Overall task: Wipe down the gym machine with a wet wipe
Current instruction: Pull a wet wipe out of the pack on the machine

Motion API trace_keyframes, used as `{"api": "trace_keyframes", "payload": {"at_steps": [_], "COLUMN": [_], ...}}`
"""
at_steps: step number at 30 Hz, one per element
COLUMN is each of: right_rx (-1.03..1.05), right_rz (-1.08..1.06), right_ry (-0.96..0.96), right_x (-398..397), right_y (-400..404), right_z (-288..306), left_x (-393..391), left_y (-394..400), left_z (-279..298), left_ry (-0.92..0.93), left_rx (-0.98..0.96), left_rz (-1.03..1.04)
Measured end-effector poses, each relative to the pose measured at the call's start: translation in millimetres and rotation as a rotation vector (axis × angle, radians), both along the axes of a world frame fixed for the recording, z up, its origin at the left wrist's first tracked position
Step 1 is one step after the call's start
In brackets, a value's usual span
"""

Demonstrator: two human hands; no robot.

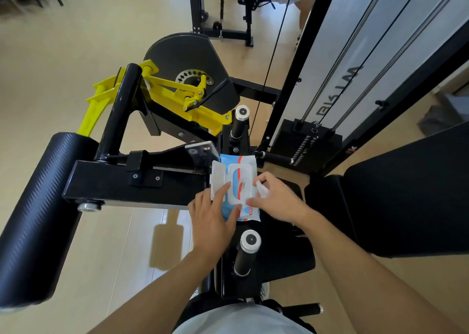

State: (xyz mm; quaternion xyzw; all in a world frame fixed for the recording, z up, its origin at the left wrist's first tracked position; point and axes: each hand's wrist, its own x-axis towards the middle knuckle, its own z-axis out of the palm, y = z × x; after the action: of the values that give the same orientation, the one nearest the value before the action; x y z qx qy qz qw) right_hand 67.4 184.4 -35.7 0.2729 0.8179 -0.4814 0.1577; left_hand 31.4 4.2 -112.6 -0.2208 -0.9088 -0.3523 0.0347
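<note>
The pack of wipes lies on the gym machine, its lid flipped open. The left hand presses it flat, fingers loose; the right hand pinches a wipe.

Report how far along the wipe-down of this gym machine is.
Done: the wet wipe pack sits on the machine with its white flip lid open. In hand: the left hand steadies the pack while the right hand pinches a wipe at the opening. Left: all wiping; no wipe touches the black frame yet.
</note>
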Motion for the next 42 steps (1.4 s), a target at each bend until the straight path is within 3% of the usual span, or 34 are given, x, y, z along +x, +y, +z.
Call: {"api": "trace_keyframes", "payload": {"at_steps": [4, 13, 17, 20, 23, 26, 29, 35, 37, 39, 42], "right_rx": [0.035, 0.043, 0.064, -0.242, -0.559, -0.549, -0.575, -0.665, -0.58, -0.392, -0.266], "right_rz": [-0.249, -0.429, -0.418, -0.452, -0.665, -0.72, -0.705, -0.829, -0.809, -0.732, -0.721], "right_ry": [0.149, 0.113, 0.024, -0.004, 0.017, -0.023, -0.047, 0.116, 0.127, 0.091, 0.151], "right_x": [-14.2, -40.4, -46.5, -41.2, -21.7, -3.7, 4.1, 9.4, 13.1, 18.4, 31.8], "right_y": [-15.5, -19.4, -15.1, -1.6, 19.4, 25.7, 18.0, 8.6, 7.5, 5.6, 2.1], "right_z": [-20.0, -39.3, -35.1, -31.5, -31.6, -36.7, -39.7, -26.7, -21.5, -13.7, 0.6], "left_x": [0.8, 2.0, 0.3, -4.0, -14.9, -26.4, -30.5, -23.2, -23.8, -27.6, -33.1], "left_y": [0.5, 1.7, -0.3, -0.4, 4.8, 13.7, 22.9, 20.3, 19.8, 20.3, 14.9], "left_z": [4.7, 12.2, 5.8, 7.5, 17.7, 29.2, 38.2, 41.2, 45.8, 49.2, 58.4], "left_ry": [-0.007, -0.129, 0.058, 0.186, 0.272, 0.15, 0.088, 0.111, 0.029, -0.22, -0.621], "left_rx": [0.011, 0.113, 0.002, -0.042, -0.186, -0.386, -0.447, -0.526, -0.483, -0.322, 0.174], "left_rz": [0.001, 0.03, -0.054, -0.156, -0.412, -0.623, -0.614, -0.591, -0.583, -0.533, -0.354]}}
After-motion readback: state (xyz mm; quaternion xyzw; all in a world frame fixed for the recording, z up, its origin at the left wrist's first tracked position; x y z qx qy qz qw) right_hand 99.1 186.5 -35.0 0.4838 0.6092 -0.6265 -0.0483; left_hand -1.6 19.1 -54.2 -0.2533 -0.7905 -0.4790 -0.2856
